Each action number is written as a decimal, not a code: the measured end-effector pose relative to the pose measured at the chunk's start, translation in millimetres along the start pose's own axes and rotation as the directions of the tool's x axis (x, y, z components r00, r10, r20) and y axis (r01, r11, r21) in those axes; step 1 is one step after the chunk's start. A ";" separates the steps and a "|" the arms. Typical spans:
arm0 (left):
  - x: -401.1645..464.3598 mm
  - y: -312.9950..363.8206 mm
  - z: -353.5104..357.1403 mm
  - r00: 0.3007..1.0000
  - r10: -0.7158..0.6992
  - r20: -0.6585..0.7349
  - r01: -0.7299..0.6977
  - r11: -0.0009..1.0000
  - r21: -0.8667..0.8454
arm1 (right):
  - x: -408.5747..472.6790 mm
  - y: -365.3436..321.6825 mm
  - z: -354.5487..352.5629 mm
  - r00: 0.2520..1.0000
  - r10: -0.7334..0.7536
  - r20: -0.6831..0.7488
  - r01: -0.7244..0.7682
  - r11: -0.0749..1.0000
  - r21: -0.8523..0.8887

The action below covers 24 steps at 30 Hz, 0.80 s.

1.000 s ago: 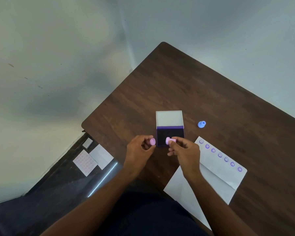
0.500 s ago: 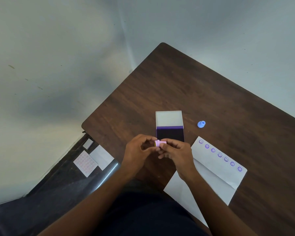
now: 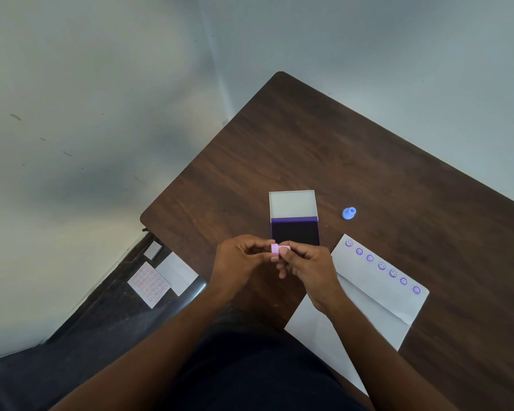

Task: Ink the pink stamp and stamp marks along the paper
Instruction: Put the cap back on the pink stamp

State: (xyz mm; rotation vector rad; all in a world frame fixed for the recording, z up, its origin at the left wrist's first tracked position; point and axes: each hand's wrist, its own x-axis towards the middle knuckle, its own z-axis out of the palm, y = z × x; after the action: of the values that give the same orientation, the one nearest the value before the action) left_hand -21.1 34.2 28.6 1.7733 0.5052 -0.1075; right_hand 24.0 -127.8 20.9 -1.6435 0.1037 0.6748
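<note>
The small pink stamp is pinched between both hands just in front of the open ink pad, whose dark purple pad faces up and whose pale lid is folded back. My left hand grips the stamp's left end, which looks like a pink cap. My right hand grips its right end. To the right lies the folded white paper, with a row of several purple smiley marks along its upper edge.
A blue stamp stands on the brown table right of the ink pad. Below the table's left edge, a dark surface holds a sheet of pink stickers, a white sheet and a small card. Walls close in behind.
One second ago my hands were apart, the left holding a pink cap and the right the stamp body over the pad. They have come together, joining the two pink pieces.
</note>
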 end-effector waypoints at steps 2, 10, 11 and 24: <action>0.9 2.2 -1.3 1.000 0.001 0.024 -0.001 1.000 0.014 | 0.7 0.2 -2.5 1.000 -0.009 0.024 0.009 1.000 -0.008; 10.1 6.4 12.7 0.998 0.017 0.054 -0.020 0.998 0.059 | 5.5 -1.7 -12.1 0.999 0.018 -0.032 -0.016 0.999 0.044; 11.4 7.5 15.1 0.997 0.002 0.079 -0.007 0.998 0.064 | 5.5 -0.4 -13.6 0.999 0.027 -0.040 -0.025 0.998 0.054; 40.2 21.9 68.7 0.994 0.032 0.102 -0.055 0.972 0.228 | 22.1 -1.6 -46.6 0.950 0.106 -0.294 -0.069 0.988 0.135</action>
State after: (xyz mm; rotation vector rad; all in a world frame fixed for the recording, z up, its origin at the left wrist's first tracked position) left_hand 36.8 -23.4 16.5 1.9937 0.3945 -0.2293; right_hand 59.9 -164.1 13.3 -1.6189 0.4336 0.4695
